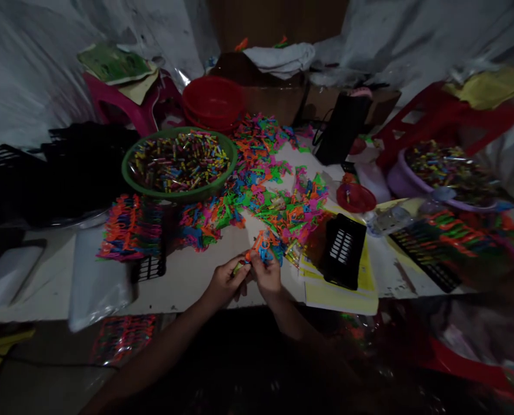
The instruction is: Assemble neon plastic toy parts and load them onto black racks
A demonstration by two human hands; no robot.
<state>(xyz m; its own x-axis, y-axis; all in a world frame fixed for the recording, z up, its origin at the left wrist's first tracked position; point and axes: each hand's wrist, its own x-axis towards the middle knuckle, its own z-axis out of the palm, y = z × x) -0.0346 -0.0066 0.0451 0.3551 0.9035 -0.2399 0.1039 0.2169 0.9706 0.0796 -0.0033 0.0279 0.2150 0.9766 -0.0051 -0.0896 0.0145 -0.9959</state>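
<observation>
My left hand (227, 281) and my right hand (267, 275) meet just above the near edge of the table, fingers pinched together. An orange plastic piece (257, 241) shows at my right fingertips. Between my left fingers is a small yellow-green piece (238, 267), partly hidden. Just beyond the hands spreads a heap of bright plastic pieces (261, 196) in orange, green, blue and pink; their exact kind is too small to tell. A green basin (129, 180) to the left holds many small wrapped, multicoloured tubes.
A black slotted tray (346, 251) rests on yellow sheets (367, 300) at right. Filled racks of coloured pieces (131, 227) stand at left. Farther off are a red basin (213, 98), a black upright box (345, 127), and a purple basin (401, 181). Another person's arm (499, 288) reaches in at right.
</observation>
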